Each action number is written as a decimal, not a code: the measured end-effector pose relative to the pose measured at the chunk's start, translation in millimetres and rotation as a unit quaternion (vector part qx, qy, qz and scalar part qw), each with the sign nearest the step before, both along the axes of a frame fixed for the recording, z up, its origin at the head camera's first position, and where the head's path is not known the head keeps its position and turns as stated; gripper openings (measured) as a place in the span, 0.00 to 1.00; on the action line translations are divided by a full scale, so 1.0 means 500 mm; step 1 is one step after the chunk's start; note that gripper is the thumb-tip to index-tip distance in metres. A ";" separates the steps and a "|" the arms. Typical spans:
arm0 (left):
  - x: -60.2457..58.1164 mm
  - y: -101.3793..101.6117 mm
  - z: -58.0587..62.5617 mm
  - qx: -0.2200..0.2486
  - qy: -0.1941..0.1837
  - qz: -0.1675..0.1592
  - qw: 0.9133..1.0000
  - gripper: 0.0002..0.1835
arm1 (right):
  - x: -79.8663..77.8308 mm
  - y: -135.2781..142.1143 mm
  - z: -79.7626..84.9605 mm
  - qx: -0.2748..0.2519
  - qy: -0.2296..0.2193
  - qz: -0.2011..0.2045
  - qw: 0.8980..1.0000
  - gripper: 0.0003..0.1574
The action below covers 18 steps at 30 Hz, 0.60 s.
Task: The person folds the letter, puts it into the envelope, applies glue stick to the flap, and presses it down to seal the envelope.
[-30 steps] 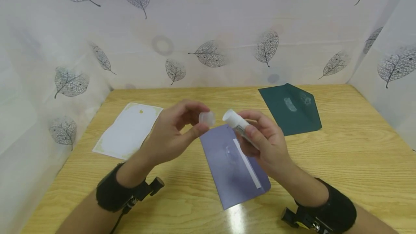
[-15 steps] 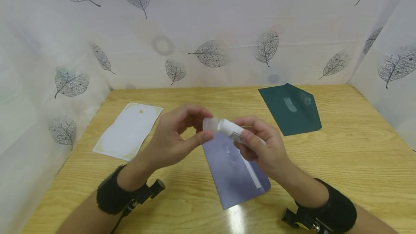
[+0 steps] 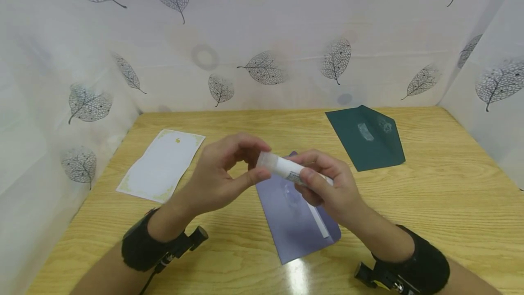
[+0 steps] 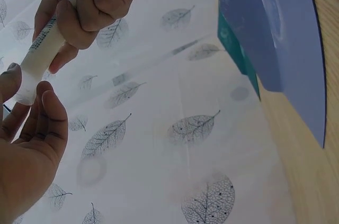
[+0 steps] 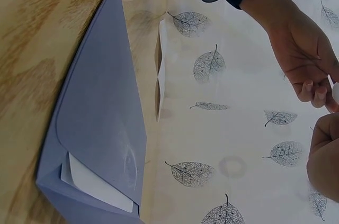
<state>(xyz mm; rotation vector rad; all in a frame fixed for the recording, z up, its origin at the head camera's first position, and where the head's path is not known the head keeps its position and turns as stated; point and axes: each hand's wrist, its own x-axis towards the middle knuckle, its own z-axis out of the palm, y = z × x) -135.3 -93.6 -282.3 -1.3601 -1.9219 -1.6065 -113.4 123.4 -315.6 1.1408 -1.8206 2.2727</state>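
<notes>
Above the purple envelope [image 3: 282, 226] my two hands meet at a white glue stick [image 3: 289, 168]. My right hand [image 3: 333, 183] grips its body with curled fingers, thumb on top by the printed label. Between thumb and fingertips, my left hand [image 3: 219, 172] pinches the translucent cap [image 3: 267, 161], which sits over the stick's left end. The left wrist view shows the glue stick [image 4: 45, 49] slanting from the right fist down to the left fingers. Only part of the right hand [image 5: 326, 155] appears in the right wrist view, and most of the stick is out of frame there.
A white sheet with gold corner patterns [image 3: 157, 167] lies at the left. A dark green envelope [image 3: 364, 144] with whitish patches lies at the back right. A white strip [image 3: 318, 224] shows on the purple envelope. Leaf-printed curtains [image 3: 262, 26] enclose the wooden table [image 3: 442, 195].
The cap and the glue stick were apart; the right hand has turned the stick toward the left and the cap is now over its end. The papers have not moved.
</notes>
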 end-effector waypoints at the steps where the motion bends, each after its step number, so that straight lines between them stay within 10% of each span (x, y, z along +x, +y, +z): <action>1: 0.000 0.000 0.000 0.000 0.007 0.000 1.000 0.18 | 0.000 0.000 0.000 0.003 0.001 0.000 1.000 0.13; 9: 0.005 0.006 0.008 -0.032 0.115 0.040 0.992 0.17 | 0.002 0.000 -0.001 0.030 -0.003 -0.001 1.000 0.14; 18: 0.007 0.015 -0.014 -0.103 0.243 0.092 0.960 0.17 | -0.002 -0.003 -0.006 0.003 0.004 0.030 1.000 0.08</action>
